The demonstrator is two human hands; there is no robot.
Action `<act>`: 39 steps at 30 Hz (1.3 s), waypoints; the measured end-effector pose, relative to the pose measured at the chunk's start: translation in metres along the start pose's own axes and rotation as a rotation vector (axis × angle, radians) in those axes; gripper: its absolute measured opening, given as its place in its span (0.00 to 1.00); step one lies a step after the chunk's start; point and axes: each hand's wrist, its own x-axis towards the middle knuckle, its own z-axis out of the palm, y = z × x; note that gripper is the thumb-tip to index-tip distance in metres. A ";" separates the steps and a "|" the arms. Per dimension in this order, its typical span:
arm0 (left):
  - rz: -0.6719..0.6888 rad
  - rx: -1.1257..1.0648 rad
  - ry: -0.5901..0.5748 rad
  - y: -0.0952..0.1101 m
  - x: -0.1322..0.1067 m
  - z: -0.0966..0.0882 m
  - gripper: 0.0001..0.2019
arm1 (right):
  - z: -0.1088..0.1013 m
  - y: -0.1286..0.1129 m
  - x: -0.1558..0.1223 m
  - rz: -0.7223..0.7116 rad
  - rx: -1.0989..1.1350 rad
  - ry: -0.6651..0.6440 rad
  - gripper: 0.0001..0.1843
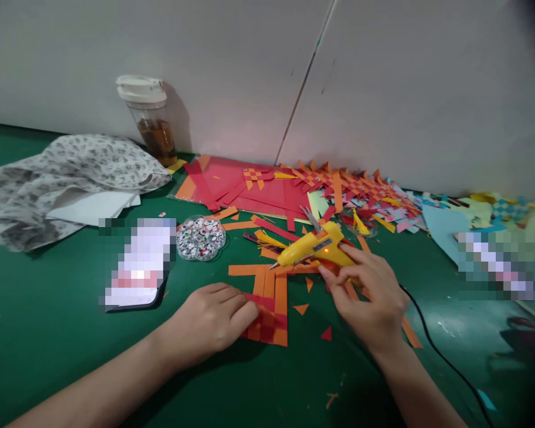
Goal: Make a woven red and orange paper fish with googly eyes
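Observation:
My right hand (372,300) is closed round the handle of a yellow hot glue gun (314,244), whose small orange light glows. The gun's metal nozzle points left, over the top of the upright orange paper strips (265,282). Whether the tip touches the paper I cannot tell. Below, those strips interlace with red ones in a checkered paper weave (271,321) lying flat on the table. My left hand (218,318) rests on the left side of this weave, fingers curled down on it and partly hiding it. An orange strip (241,270) lies crosswise at the top.
A bead box (201,238) and a phone (138,264) lie left, near a patterned cloth (93,160) and a lidded drink cup (154,125). Finished woven paper fish (352,184) and scraps line the wall. The black cord (446,356) runs right, below another phone (499,264).

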 end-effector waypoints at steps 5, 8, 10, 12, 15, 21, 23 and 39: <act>0.012 -0.014 0.016 -0.002 -0.003 0.003 0.08 | 0.011 0.023 -0.005 0.362 -0.125 -0.239 0.08; 0.052 -0.014 0.045 -0.002 -0.003 0.002 0.09 | 0.010 0.023 -0.002 0.308 -0.194 -0.194 0.10; 0.068 -0.006 0.051 -0.002 -0.002 0.001 0.10 | 0.006 0.013 0.000 0.236 -0.101 -0.037 0.10; 0.069 0.002 0.040 -0.001 -0.002 0.000 0.11 | 0.002 -0.005 0.001 0.061 0.110 0.006 0.11; 0.058 0.010 0.023 0.000 -0.003 0.000 0.09 | 0.000 -0.032 0.000 -0.223 0.394 -0.211 0.13; 0.024 0.041 -0.020 0.000 -0.004 0.004 0.07 | 0.007 -0.055 -0.003 -0.355 0.376 -0.606 0.16; 0.026 0.044 -0.022 0.000 -0.004 0.005 0.07 | 0.008 -0.055 -0.003 -0.341 0.354 -0.657 0.19; 0.018 0.002 -0.008 -0.002 -0.004 0.004 0.07 | 0.007 -0.050 -0.004 -0.351 0.346 -0.694 0.19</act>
